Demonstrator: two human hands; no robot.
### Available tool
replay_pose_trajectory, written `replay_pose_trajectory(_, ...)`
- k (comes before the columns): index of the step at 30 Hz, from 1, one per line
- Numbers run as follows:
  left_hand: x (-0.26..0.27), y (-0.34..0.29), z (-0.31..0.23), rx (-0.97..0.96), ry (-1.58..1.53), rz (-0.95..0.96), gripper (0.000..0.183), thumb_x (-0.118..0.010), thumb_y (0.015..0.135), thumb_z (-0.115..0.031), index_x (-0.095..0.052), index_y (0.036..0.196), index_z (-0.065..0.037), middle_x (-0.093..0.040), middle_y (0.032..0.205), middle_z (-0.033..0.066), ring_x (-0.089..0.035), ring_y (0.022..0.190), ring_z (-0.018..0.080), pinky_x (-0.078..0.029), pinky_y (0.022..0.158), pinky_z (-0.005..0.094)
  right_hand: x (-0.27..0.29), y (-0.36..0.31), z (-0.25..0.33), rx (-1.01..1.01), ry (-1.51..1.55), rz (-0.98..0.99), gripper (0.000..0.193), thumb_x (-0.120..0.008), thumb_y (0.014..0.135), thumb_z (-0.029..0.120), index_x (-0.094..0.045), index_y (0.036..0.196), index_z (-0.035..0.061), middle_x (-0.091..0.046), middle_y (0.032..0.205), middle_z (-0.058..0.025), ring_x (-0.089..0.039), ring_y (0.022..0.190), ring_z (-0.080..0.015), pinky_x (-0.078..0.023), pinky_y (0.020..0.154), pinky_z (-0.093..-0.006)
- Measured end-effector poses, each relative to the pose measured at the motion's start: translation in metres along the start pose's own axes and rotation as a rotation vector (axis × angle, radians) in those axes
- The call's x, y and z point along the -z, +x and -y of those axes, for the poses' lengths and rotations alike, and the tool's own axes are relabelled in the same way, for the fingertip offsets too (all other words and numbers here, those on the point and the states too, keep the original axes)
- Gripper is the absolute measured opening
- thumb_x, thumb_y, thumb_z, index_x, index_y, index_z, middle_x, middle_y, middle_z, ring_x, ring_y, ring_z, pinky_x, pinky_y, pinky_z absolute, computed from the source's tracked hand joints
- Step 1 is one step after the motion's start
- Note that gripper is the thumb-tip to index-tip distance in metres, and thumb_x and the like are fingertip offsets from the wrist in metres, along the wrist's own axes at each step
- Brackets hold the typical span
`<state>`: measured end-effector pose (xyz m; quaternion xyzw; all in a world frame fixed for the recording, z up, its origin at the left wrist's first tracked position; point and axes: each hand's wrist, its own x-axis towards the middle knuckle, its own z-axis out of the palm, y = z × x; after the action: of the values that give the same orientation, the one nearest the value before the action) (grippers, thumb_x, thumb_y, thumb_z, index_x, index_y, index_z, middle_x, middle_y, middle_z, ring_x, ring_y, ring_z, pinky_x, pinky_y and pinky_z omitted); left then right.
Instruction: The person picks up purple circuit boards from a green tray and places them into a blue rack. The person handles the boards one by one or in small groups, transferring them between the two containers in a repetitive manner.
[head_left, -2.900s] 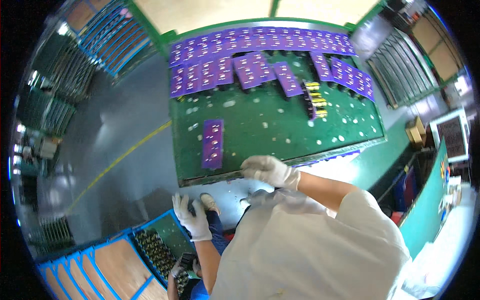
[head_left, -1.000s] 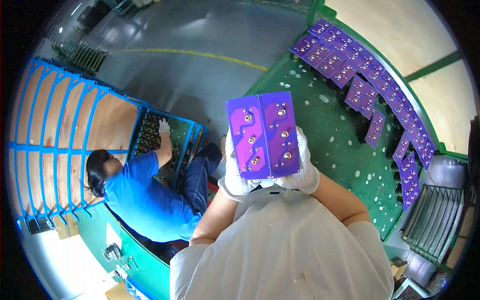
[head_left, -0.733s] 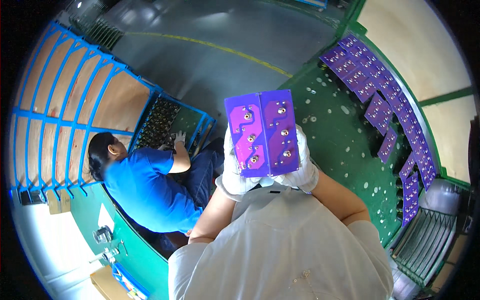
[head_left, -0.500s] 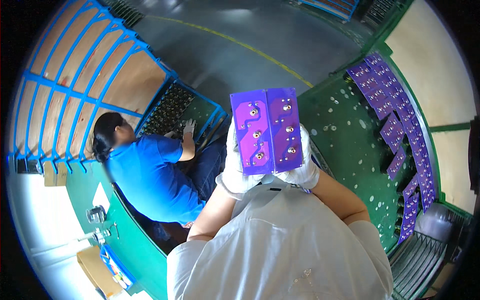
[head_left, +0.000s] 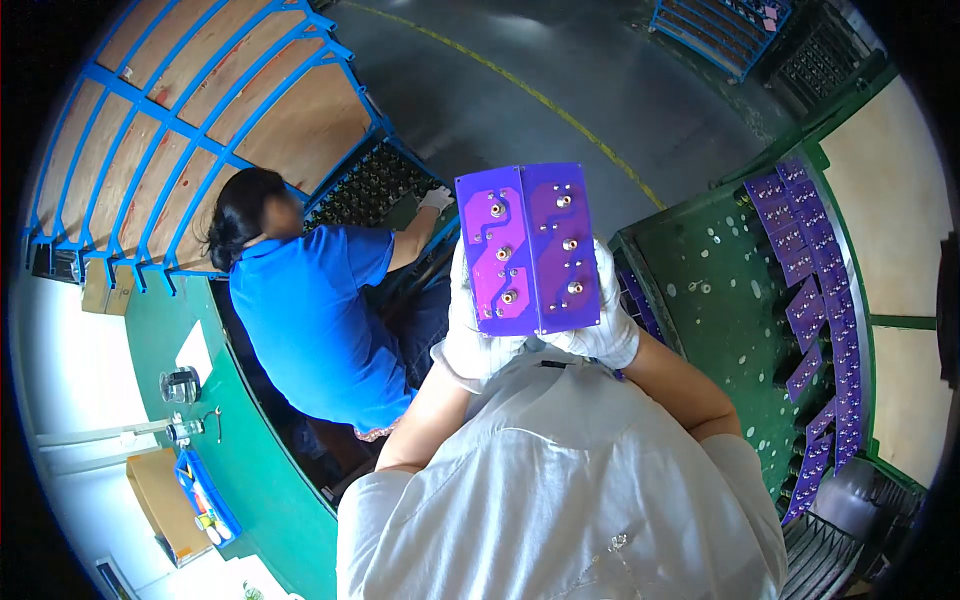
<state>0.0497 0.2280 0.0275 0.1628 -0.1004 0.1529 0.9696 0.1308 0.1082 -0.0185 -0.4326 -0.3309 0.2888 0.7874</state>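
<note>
Two purple circuit boards (head_left: 515, 224) stand side by side in front of my chest, long edges together, their faces dotted with small brass-coloured fittings. My left hand (head_left: 468, 335), in a white glove, is closed on the left board's side and lower edge. On the other side, my right hand (head_left: 612, 328), gloved too, grips the right board the same way. Most of my fingers are hidden behind the boards.
To my left a person in a blue shirt (head_left: 310, 325) reaches into a blue rack (head_left: 160, 118) holding many dark parts. A green worktable (head_left: 715, 330) on my right carries rows of purple boards (head_left: 810, 310). A green bench (head_left: 245, 430) holds a cardboard box (head_left: 160, 495) and blue bin (head_left: 205, 505).
My view has shifted, so the surroundings sit differently in the picture. The co-worker's gloved hand has reached farther out along the rack. Both my hands still hold the boards.
</note>
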Motion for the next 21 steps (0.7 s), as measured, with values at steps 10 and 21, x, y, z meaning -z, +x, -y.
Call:
replay_pose_trajectory(10,0.019,0.007,-0.010,-0.032,0.067,0.006,0.087,-0.074,0.075,-0.017,-0.018,0.140,-0.006,-0.038,0.136,0.0109,-0.042,0.124,0.0221,-0.038,0.103,0.0359,-0.001,0.018,0.002,0.018,-0.026,0.032,0.093,-0.075,0.074,0.013,-0.012,0.141,0.0059,-0.037,0.134,-0.0126,-0.044,0.122,-0.0219,-0.038,0.102,-0.0358)
replay_pose_trajectory(21,0.023,0.020,-0.012,-0.133,1.093,-0.181,0.090,-0.079,0.071,-0.025,-0.024,0.139,-0.003,-0.043,0.132,0.0113,-0.046,0.119,0.0201,-0.039,0.100,0.0329,0.006,0.034,0.008,-0.342,0.613,-0.117,0.050,-0.047,0.094,0.034,-0.031,0.136,0.0132,-0.047,0.127,-0.0052,-0.052,0.113,-0.0163,-0.051,0.089,-0.0337)
